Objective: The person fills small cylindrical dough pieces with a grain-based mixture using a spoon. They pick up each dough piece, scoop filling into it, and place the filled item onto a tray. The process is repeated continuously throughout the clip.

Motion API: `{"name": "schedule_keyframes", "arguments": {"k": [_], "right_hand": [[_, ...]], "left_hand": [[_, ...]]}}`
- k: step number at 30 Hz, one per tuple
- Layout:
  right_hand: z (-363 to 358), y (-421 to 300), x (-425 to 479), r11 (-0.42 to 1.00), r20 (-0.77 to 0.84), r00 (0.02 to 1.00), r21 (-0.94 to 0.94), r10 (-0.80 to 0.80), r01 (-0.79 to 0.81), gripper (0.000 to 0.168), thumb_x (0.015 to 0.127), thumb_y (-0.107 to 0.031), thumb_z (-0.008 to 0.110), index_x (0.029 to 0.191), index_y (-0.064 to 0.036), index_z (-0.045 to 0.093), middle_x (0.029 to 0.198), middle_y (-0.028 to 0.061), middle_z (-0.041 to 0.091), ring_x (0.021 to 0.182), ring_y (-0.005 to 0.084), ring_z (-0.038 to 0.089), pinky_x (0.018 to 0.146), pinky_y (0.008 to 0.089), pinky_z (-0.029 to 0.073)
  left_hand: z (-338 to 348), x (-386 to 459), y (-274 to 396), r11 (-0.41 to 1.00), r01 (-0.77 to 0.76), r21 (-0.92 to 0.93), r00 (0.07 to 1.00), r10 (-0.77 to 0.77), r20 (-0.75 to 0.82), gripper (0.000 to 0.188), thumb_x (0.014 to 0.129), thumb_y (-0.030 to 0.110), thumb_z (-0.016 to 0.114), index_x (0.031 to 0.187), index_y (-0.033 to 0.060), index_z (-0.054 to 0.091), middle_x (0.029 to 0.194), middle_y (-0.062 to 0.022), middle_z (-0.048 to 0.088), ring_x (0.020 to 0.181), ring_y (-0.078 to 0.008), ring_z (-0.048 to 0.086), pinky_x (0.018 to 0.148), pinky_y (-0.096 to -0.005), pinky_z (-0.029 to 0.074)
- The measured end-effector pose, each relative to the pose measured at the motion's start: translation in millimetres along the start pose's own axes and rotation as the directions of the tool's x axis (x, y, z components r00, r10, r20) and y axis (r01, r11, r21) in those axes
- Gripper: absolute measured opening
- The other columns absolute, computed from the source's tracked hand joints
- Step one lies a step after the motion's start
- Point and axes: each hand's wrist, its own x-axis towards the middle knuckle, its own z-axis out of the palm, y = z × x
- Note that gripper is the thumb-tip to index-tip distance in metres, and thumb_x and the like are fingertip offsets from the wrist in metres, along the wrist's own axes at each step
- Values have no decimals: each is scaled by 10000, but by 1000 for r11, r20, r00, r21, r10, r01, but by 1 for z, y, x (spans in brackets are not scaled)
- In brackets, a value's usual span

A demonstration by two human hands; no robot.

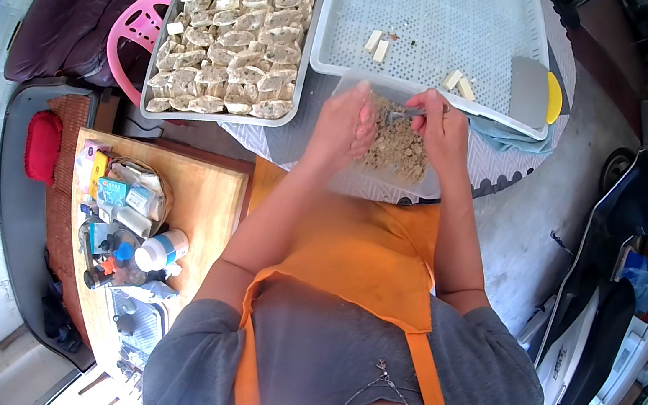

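Brown crumbly filling (399,151) lies in a translucent plastic container (428,184) at the near edge of the round table. My right hand (442,133) grips a metal spoon (409,112), its bowl end down at the filling. Over the container's left side is my left hand (346,123), fingers curled in; whether something is inside them cannot be told. Beyond, a white perforated tray (435,23) bears a few short white blocks (380,51) and a scraper with a yellow handle (552,99). A metal tray (301,72) at the left is filled with rows of speckled, pale pieces (235,39).
A light blue cloth (509,136) is tucked under the white tray's near right corner. To the left stand a pink plastic chair (135,26) and a wooden table (211,191) with a basket, boxes and a white bottle (161,250). A motor scooter (589,295) is parked at the right.
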Motion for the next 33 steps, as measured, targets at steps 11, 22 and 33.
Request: {"name": "schedule_keyframes", "arguments": {"k": [11, 22, 33], "right_hand": [[0, 8, 0, 998, -16, 1000, 68, 4, -3, 491, 991, -413, 429, 827, -24, 680, 546, 29, 539, 537, 95, 541, 526, 252, 415], [-2, 4, -1, 1000, -16, 1000, 16, -14, 15, 496, 995, -406, 411, 822, -26, 679, 542, 45, 548, 534, 112, 548, 533, 271, 424], [-1, 8, -1, 998, -55, 998, 52, -32, 34, 477, 996, -383, 429, 812, -17, 675, 541, 47, 552, 535, 120, 568, 532, 277, 435]], "left_hand": [[6, -1, -1, 994, -107, 14, 993, 106, 46, 348, 1019, 275, 326, 1118, 11, 531, 565, 4, 379, 404, -76, 279, 358, -226, 226], [-1, 1, -2, 998, -19, -53, 998, 22, 58, 453, 1031, 348, 354, 640, 121, 358, 527, 8, 345, 399, -93, 272, 365, -233, 205], [20, 2, 7, 990, -48, -133, 998, 41, -55, 281, 1004, 222, 447, 1201, 28, 496, 992, -81, 601, 827, -171, 591, 660, -284, 513]]}}
